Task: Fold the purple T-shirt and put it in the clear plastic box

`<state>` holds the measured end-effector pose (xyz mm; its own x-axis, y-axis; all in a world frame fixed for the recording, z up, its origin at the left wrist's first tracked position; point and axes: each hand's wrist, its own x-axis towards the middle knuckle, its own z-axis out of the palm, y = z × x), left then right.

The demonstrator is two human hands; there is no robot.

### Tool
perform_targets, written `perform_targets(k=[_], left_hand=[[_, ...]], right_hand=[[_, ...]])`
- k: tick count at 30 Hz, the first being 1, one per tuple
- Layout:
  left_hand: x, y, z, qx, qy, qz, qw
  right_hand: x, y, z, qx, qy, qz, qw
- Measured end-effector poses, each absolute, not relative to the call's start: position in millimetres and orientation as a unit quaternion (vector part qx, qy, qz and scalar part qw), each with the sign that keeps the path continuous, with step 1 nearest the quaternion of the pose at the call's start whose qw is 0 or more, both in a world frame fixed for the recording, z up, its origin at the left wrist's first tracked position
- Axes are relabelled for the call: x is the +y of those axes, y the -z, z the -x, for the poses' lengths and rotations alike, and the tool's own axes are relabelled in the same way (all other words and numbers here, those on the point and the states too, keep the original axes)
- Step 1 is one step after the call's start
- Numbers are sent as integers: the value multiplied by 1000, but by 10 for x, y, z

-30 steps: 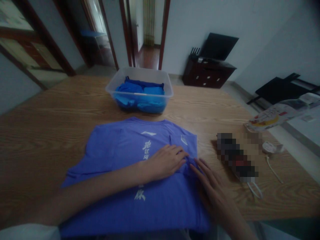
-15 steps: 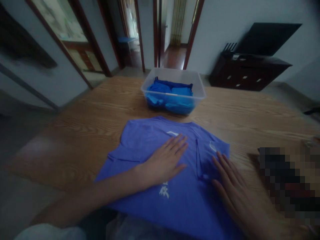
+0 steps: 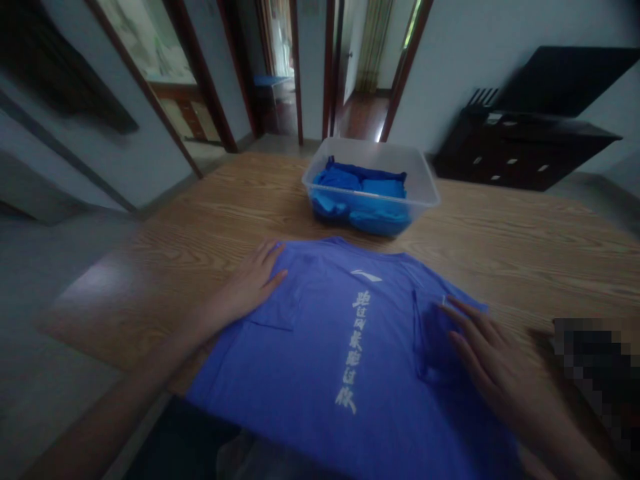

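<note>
Left hand (image 3: 253,283) and right hand (image 3: 483,347) flat, fingers spread, holding nothing, pressing purple T-shirt (image 3: 350,347) on counter (image 3: 525,247). Best: smooth outward evenly, keep edges aligned.

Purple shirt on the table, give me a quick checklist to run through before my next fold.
1. Purple shirt lies spread on the table: ok.
2. Left hand flat on the shirt's left shoulder: ok.
3. Right hand flat on the folded-in right sleeve: ok.
4. Left sleeve folded in: ok, its edge shows below the left hand.
5. Shirt hem fully on the table: not ok, the near part hangs over the edge.
6. Room left in the clear bin holding blue clothes: cannot tell.
</note>
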<state>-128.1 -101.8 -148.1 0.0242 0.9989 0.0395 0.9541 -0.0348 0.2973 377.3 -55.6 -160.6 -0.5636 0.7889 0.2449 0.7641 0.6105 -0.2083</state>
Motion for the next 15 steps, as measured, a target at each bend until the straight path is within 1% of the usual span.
perform_targets(k=[2, 6, 10, 13, 15], left_hand=[[-687, 1359, 1440, 663, -112, -732, 110], [-155, 1242, 1627, 573, -111, -783, 216], [124, 1177, 1576, 531, -84, -800, 265], [288, 1103, 1494, 535, -7, -794, 288], [396, 1042, 1438, 530, 58, -796, 287]], right_hand=[[-268, 1596, -3813, -877, -25, 448, 170], [208, 1717, -3818, -884, -19, 441, 151], [506, 1724, -3823, -887, -68, 449, 87], [701, 1565, -3810, -879, -91, 467, 37], [832, 1429, -3757, -870, -141, 471, -18]])
